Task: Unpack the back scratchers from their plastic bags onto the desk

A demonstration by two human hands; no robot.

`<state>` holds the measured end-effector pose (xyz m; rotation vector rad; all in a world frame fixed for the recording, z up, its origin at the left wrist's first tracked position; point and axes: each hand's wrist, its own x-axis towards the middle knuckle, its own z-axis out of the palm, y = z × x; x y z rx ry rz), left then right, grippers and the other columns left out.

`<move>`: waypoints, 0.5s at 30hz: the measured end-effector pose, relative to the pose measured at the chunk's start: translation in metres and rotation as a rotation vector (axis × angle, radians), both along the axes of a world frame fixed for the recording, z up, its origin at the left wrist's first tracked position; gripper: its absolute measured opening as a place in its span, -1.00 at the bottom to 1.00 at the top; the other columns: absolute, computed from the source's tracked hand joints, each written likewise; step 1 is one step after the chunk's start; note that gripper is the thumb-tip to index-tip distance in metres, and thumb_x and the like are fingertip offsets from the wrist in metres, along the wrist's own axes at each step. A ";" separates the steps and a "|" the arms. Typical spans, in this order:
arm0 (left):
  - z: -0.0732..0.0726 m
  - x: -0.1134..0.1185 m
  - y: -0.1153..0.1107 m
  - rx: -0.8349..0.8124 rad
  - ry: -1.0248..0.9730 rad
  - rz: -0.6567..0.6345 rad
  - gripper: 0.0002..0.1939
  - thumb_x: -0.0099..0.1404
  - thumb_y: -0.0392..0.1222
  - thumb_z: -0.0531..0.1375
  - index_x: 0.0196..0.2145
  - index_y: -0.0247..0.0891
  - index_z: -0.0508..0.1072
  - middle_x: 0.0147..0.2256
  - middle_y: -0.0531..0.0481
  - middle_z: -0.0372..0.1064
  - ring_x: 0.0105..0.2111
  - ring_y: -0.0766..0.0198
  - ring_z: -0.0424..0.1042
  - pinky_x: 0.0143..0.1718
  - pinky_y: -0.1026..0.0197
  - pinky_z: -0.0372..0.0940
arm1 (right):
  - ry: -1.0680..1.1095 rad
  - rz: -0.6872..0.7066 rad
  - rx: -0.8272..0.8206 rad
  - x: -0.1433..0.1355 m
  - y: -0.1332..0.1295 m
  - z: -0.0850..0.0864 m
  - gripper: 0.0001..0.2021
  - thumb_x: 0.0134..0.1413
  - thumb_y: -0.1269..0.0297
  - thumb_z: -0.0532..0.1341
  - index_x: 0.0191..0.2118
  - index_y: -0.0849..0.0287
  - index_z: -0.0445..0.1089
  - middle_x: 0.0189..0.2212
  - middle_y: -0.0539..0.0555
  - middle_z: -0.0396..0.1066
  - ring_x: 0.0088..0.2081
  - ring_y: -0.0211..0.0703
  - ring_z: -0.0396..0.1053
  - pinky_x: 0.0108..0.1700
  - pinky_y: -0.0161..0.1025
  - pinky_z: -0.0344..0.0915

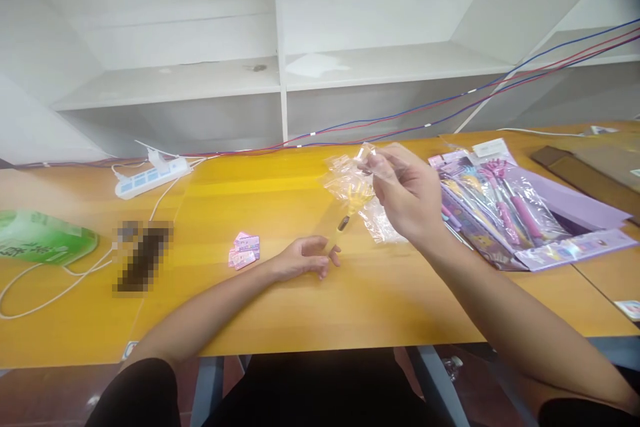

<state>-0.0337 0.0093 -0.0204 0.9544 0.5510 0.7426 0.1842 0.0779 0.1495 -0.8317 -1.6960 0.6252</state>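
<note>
A yellow back scratcher (343, 222) with a small hand-shaped head and a dark band slants up over the table. My left hand (306, 259) is closed loosely around the lower end of its handle. Pinched between thumb and fingers of my right hand (407, 190) is a clear plastic bag (345, 170), crumpled around the scratcher's head. More clear plastic (383, 223) shows under my right hand; I cannot tell whether it is a separate bag. To the right, an open purple display box (575, 250) holds several bagged scratchers, with pink ones (510, 217) on top.
Small pink cards (245, 251) lie left of my left hand. Farther left are a white power strip (153, 178), a blurred-out dark object (144, 259) and a green bag (47, 237). Blue and red cables (360, 123) run before the white shelves (200, 83). Brown cardboard (585, 180) lies far right.
</note>
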 end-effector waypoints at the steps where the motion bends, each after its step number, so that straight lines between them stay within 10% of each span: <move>1: 0.000 0.001 0.000 0.007 0.005 0.013 -0.47 0.26 0.00 0.49 0.08 -0.28 0.54 -0.09 -0.21 0.55 -0.40 0.32 0.51 -0.29 0.20 0.42 | -0.046 -0.034 0.067 0.002 -0.004 0.008 -0.66 0.47 -0.07 0.17 -0.22 0.06 0.49 -0.40 0.02 0.34 -0.42 -0.21 0.28 -0.39 -0.22 0.22; 6: 0.010 0.005 -0.003 -0.015 -0.069 0.202 -0.52 0.24 0.08 0.47 -0.05 -0.31 0.55 -0.17 -0.21 0.58 -0.40 0.23 0.55 -0.34 0.15 0.46 | -0.303 -0.147 0.300 0.001 -0.012 0.029 -0.69 0.50 0.03 0.13 -0.23 0.04 0.51 -0.37 0.05 0.48 -0.38 -0.14 0.40 -0.29 -0.17 0.27; 15: 0.022 0.018 -0.007 -0.211 0.039 0.474 -0.70 0.11 -0.05 0.40 -0.42 -0.34 0.46 -0.36 -0.14 0.52 -0.48 0.25 0.48 -0.43 0.15 0.47 | -0.417 -0.226 0.305 -0.008 0.009 0.009 -0.69 0.51 0.10 0.10 -0.20 0.09 0.52 -0.39 0.06 0.53 -0.41 -0.15 0.41 -0.30 -0.20 0.28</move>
